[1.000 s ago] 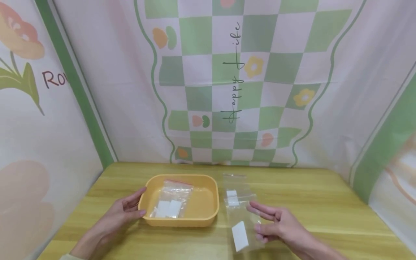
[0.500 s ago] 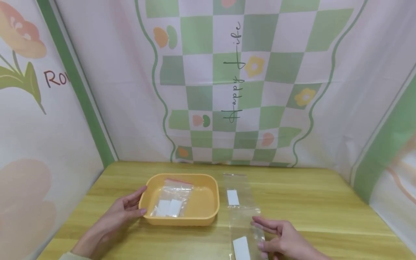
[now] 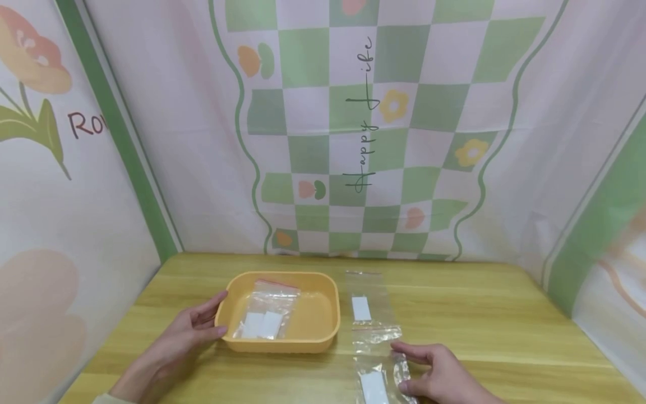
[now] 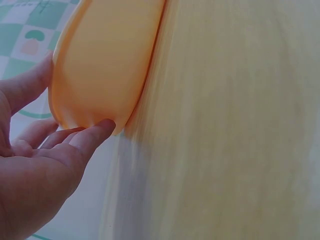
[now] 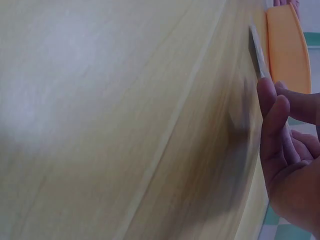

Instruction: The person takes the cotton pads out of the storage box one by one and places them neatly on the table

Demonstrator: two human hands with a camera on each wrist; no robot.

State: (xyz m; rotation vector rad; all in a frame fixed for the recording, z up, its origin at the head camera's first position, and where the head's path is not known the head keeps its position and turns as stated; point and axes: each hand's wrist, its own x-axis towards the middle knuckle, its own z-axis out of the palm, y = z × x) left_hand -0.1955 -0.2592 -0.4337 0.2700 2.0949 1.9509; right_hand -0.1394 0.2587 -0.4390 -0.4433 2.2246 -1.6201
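Note:
My left hand [image 3: 184, 339] holds the left end of a yellow plastic tray [image 3: 282, 345]; its thumb and fingers touch the tray's end wall in the left wrist view. In the tray lie clear zip bags [image 3: 275, 297] with white cards inside; how many bags overlap is unclear. To the right of the tray, my right hand [image 3: 444, 375] pinches the right edge of a clear zip bag [image 3: 365, 351] that has a white card [image 3: 374, 387] in it. The bag's lower end runs out of the head view. In the right wrist view, thumb and fingers press the bag between them.
Another clear zip bag [image 3: 379, 300] with a white card [image 3: 360, 308] lies on the wooden table [image 3: 479, 314], just beyond the held one. A patterned curtain [image 3: 303, 112] hangs behind the table, and printed cloth [image 3: 35, 213] closes off the sides.
My right hand has drawn its zip bag toward me, off the bag beneath, which now shows more fully. The bag has crinkled slightly. My left hand and the tray have stayed put.

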